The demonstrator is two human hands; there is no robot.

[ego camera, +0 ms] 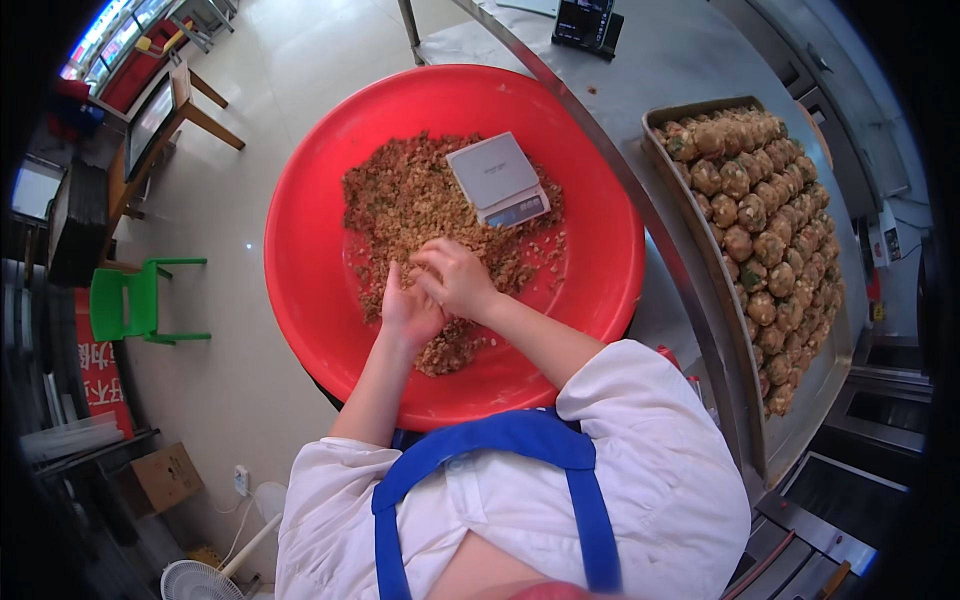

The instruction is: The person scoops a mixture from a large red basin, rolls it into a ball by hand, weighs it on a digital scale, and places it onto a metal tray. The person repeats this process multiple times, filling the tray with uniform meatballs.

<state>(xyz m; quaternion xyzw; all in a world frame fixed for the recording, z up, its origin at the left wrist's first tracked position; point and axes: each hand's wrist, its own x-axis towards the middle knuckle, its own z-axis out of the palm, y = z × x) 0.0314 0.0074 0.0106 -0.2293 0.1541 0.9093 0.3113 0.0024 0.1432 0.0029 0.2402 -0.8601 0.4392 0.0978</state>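
Note:
A large round red plastic basin [315, 247] is in front of me, with a crumbly brown mixture of nuts and bits [405, 187] heaped inside. On the heap, towards the right, rests a white digital kitchen scale [495, 174], its display facing me and its plate bare. Both hands are over the near part of the mixture. My left hand [411, 307] is palm up, fingers partly spread. Curled above its fingers is my right hand [456, 277], the two nearly meeting. Whether anything lies between them cannot be made out.
A metal table [637, 67] at the right bears a metal tray [694, 217] of stacked mixture balls [769, 247] and a phone on a stand [585, 26]. On the left are a green plastic chair [124, 304], a wooden table, a cardboard box [166, 476] and a white fan [201, 581].

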